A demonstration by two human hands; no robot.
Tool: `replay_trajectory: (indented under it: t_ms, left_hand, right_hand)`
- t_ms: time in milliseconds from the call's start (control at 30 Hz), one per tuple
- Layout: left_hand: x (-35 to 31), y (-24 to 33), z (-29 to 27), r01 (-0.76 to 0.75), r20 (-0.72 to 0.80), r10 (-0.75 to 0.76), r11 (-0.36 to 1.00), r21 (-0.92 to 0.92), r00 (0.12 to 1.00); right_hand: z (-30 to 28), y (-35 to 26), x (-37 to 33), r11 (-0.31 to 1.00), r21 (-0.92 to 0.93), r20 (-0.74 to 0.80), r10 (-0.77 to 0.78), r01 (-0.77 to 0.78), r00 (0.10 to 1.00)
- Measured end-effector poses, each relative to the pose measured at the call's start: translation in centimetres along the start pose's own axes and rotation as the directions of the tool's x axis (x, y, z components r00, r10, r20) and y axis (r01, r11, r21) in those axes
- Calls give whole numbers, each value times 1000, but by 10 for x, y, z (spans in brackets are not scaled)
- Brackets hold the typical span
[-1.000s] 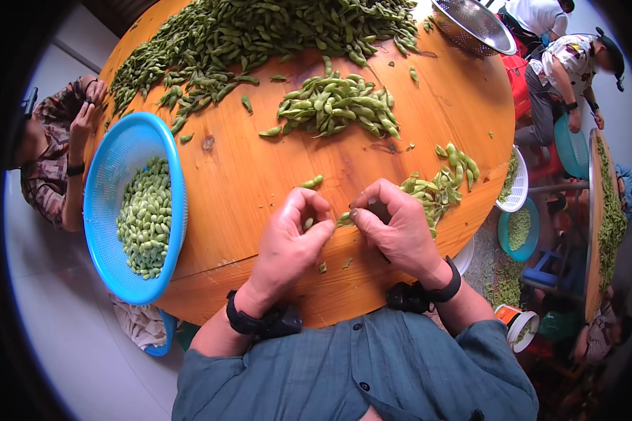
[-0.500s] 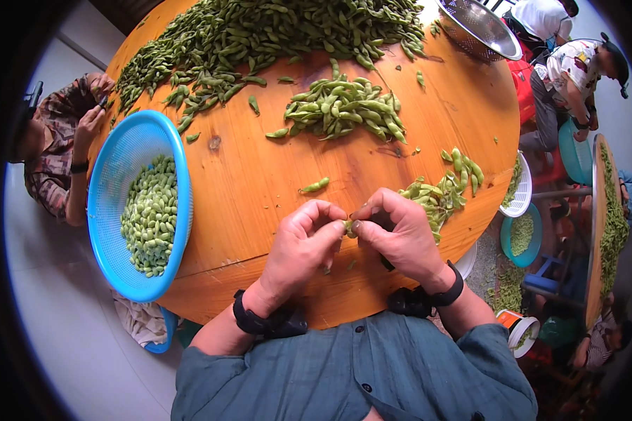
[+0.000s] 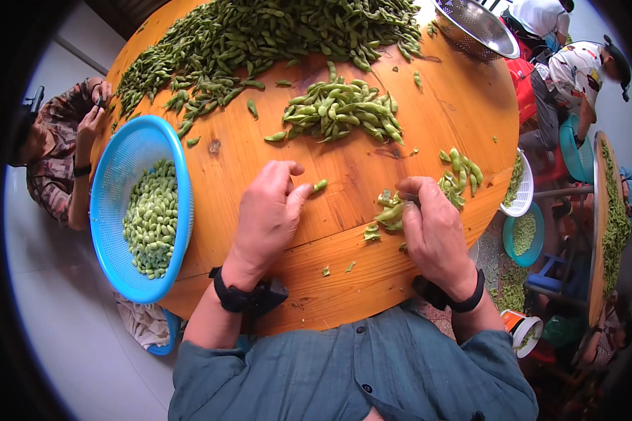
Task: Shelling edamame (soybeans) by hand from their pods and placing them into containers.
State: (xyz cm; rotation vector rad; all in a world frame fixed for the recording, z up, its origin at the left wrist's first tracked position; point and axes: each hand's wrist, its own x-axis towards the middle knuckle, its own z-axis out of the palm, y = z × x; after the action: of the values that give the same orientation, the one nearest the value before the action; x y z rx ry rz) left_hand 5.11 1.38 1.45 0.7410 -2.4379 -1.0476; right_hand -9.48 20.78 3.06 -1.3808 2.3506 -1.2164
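Observation:
My left hand (image 3: 268, 210) reaches over the table with thumb and forefinger apart, beside a single green soybean pod (image 3: 320, 186). The thumb partly covers that pod. My right hand (image 3: 439, 235) is low over split, flattened pods (image 3: 390, 212) at the right, its thumb and forefinger apart. A small dark spot shows between them, too small to make out. A blue plastic basket (image 3: 184, 231) stands left of my left hand, holding shelled green beans (image 3: 151, 221). Ahead lies a small heap of whole pods (image 3: 344, 111).
A large pod pile (image 3: 274, 42) covers the far side of the round wooden table (image 3: 239, 168). A metal colander (image 3: 477, 28) stands far right. A person (image 3: 60, 151) sits at the left. More people, bowls and another table with pods (image 3: 614, 217) are at the right.
My hands were together, pinching a pod; now they have parted. The left moved forward and left to the lone pod, the right moved right to the split pods.

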Motion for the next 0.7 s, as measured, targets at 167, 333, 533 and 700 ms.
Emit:
replay_trajectory:
  t_ms: [167,333,533,700]
  left_hand:
    - [-4,-2,9,-83,72,79,996,43,994]
    - [-14,10,11,544,492,-237,432,-719,838]
    - [-26,20,15,594,543,-242,366,-717,804]
    - [-30,15,20,502,456,-232,556,-663,859]
  right_hand:
    - [6,-7,1,972,234,48,-15,3,999]
    - [24,-15,0,876,397,231,193,-273,954]
    - [24,-15,2,705,527,392,294,-475,872]
    - [27,-13,1,724,516,382,284,-458,879]
